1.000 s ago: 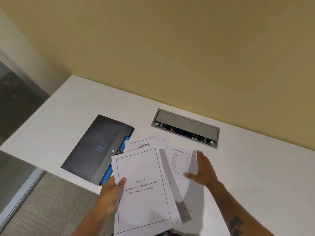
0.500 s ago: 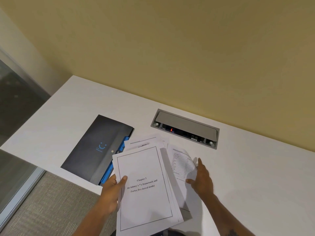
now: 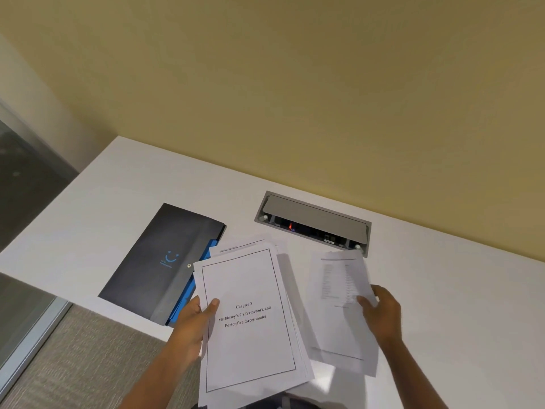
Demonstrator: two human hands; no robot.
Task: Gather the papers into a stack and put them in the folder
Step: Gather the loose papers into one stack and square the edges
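Now the left hand [image 3: 194, 326] pinches a rectangular paper stack [image 3: 250, 329], the right hand's [image 3: 383, 314] fingers [image 3: 364, 302] pinching one thin sheet [image 3: 339, 305].

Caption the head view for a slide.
Left hand holds paper stack; right hand lifts loose sheet beside closed folder.

held paper stack [image 3: 250, 326], dark folder [image 3: 159, 261] left

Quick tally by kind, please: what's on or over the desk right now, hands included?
Paper stack, in the left hand: 1
Loose sheet, in the right hand: 1
Dark folder: 1
Desk cable box: 1
Hands: 2, left hand and right hand
Total: 6
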